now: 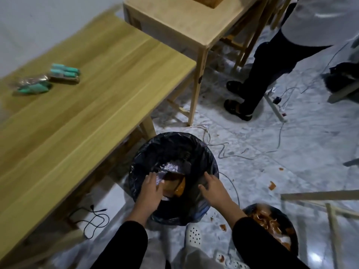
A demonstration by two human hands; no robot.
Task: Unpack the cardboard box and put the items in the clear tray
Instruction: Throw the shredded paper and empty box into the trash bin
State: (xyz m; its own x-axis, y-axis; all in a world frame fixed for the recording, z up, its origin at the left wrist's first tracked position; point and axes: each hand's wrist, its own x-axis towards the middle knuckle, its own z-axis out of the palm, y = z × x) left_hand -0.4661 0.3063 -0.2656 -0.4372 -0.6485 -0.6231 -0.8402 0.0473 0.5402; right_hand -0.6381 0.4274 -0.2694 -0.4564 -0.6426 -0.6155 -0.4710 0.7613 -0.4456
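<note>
Over a round bin lined with a black bag (171,141) on the floor, my left hand (152,189) reaches inside. Its fingers lie flat on brown cardboard and tape scraps (175,188) and a pale wrapper (171,167). My right hand (214,188) rests on the bag's near right rim with fingers spread. Two packs of green-capped items (65,72) (34,87) lie on the long wooden table (97,105) at the left. A brown cardboard box (206,0) shows only its lower edge on the far table. No clear tray is in view.
A second black-lined bin (279,214) with brown tape scraps stands at the lower right. Another person's legs (268,70) stand beyond it. Cables (223,150) and a power strip (275,109) cross the marble floor. A black cord (93,218) lies under the table.
</note>
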